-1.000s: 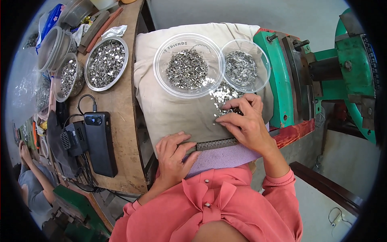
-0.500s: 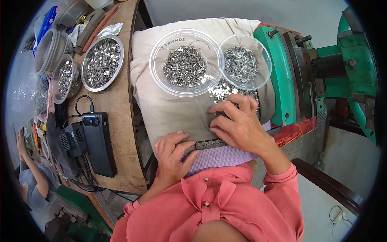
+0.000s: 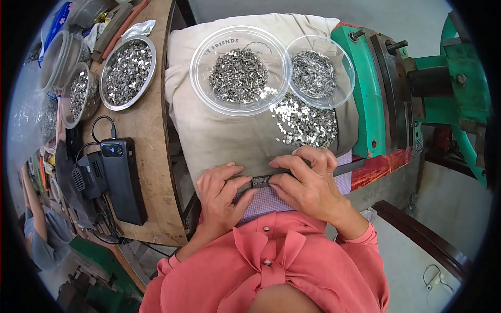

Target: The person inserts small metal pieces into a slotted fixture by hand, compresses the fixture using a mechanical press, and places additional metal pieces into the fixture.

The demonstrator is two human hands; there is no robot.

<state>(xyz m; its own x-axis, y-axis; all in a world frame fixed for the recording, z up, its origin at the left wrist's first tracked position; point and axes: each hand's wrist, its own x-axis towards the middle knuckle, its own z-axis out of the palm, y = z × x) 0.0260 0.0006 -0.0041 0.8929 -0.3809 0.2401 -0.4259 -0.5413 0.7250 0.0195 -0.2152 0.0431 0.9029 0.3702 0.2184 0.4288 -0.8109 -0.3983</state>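
Observation:
A dark, narrow metal strip (image 3: 261, 181) with a row of small slots lies across my lap at the cloth's near edge. My left hand (image 3: 222, 194) is closed around its left end, thumb on the near side and fingers on the far side. Over the strip's middle, my right hand (image 3: 313, 182) is bent, with thumb and fingertips drawn in at the slots; any small part between them is hidden. Just beyond that hand lies a loose pile of small shiny metal pieces (image 3: 305, 125) on the beige cloth (image 3: 229, 141).
Two clear plastic tubs, a larger one (image 3: 201, 96) and a smaller one (image 3: 348, 86), hold metal bits. A green machine (image 3: 365, 94) stands at right. On the wooden table (image 3: 151, 156) at left are a metal bowl (image 3: 148, 86) and a black power bank (image 3: 125, 182). Another person's arm (image 3: 36, 206) shows far left.
My right hand has come away from the pile, back toward me, and down onto the strip. The pile is now uncovered. My left hand stays at the strip's left end.

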